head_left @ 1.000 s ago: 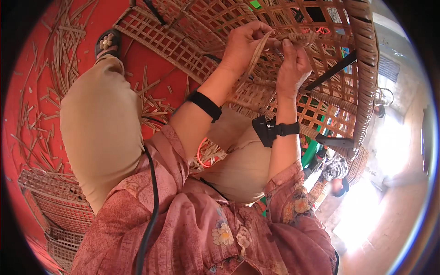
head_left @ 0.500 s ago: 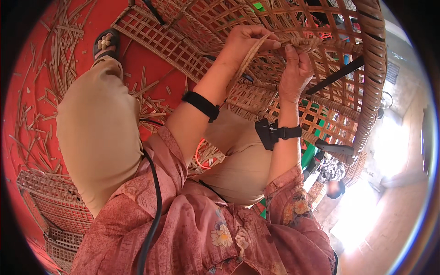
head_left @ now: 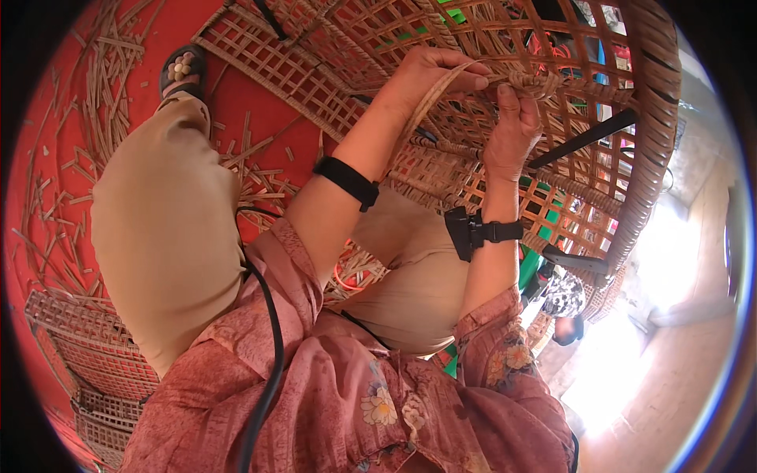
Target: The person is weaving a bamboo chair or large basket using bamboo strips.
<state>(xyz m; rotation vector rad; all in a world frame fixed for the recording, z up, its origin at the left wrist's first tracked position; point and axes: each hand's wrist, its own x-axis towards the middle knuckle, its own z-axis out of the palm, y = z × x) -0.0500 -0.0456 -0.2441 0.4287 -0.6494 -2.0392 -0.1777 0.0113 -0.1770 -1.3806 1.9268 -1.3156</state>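
A large brown woven basket frame [head_left: 441, 151] with open lattice walls and a thick wrapped rim leans over my lap at the upper right. My left hand [head_left: 434, 72] is closed on a pale flat cane strip [head_left: 436, 92], which loops down past my wrist. Just to its right, my right hand [head_left: 512, 130] has thumb and fingers pinched together below a wrapped knot of cane [head_left: 534, 83] on the lattice. Whatever lies between the right fingertips is too small to make out.
Cut cane scraps [head_left: 98, 102] litter the red floor on the left. Another woven piece [head_left: 91, 339] lies at the lower left. A dark metal bar [head_left: 587, 138] crosses the basket. A person [head_left: 566, 303] sits farther off at the right, near bright light.
The basket frame has shifted slightly to the right and down in view. Both hands keep their closed grips near the knot, moving a little with it.
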